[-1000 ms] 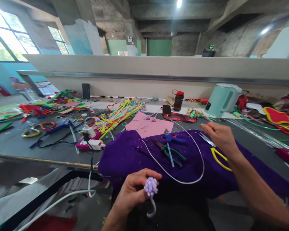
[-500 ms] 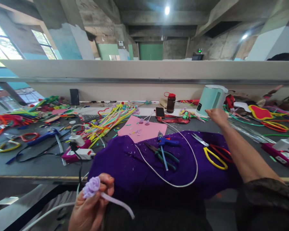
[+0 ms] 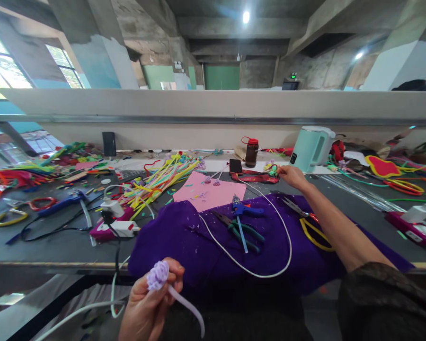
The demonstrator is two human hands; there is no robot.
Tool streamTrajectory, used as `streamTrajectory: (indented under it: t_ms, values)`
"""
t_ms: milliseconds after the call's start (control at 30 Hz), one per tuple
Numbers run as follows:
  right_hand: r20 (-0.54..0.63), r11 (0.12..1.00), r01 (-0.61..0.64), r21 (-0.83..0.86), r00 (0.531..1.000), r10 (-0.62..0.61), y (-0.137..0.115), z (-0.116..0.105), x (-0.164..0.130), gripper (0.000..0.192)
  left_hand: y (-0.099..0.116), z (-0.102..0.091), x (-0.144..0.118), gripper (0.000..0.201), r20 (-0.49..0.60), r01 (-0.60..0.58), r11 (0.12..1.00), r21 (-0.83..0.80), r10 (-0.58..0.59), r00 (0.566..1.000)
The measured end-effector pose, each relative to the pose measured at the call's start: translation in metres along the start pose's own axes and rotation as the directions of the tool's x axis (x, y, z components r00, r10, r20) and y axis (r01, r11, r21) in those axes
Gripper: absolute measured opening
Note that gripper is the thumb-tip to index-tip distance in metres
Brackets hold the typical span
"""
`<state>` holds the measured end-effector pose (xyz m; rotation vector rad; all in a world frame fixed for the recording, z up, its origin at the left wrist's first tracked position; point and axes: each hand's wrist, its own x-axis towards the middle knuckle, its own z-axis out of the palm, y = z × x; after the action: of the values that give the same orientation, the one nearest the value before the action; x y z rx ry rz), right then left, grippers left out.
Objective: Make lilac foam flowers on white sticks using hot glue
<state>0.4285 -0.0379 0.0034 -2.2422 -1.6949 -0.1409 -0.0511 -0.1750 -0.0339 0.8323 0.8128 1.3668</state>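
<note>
My left hand (image 3: 147, 305) is low at the front and pinches a lilac pipe-cleaner flower (image 3: 157, 274) whose stem curls down to the right. My right hand (image 3: 291, 175) is stretched far across the table, fingers at a small cluster of green and pink craft flowers (image 3: 272, 168) next to a mint kettle (image 3: 311, 148); whether it grips anything I cannot tell. Between the hands lies a purple cloth (image 3: 206, 244) with pliers (image 3: 238, 228), a blue glue gun (image 3: 244, 210), a white cord (image 3: 262, 273) and yellow-handled scissors (image 3: 310, 228).
A pink sheet (image 3: 208, 193), a phone (image 3: 236, 166) and a brown bottle with a red lid (image 3: 252, 151) sit beyond the cloth. Heaps of coloured pipe cleaners (image 3: 163, 177) cover the left; a power strip (image 3: 119, 227) and cables lie near the table edge. A low wall runs behind.
My right hand reached out from above the scissors to the kettle, then drew left to the flower cluster. My left hand moved left and low with the lilac flower, turning it.
</note>
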Motion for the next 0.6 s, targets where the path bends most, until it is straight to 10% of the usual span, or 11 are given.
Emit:
streamTrajectory:
  t_ms: [600]
  values:
    - [-0.072,0.891,0.143,0.431,0.99,-0.124,-0.036,-0.021,-0.073,0.032,-0.008,0.024,0.0,0.015,0.134,0.026,0.991,0.128,-0.044,0.99]
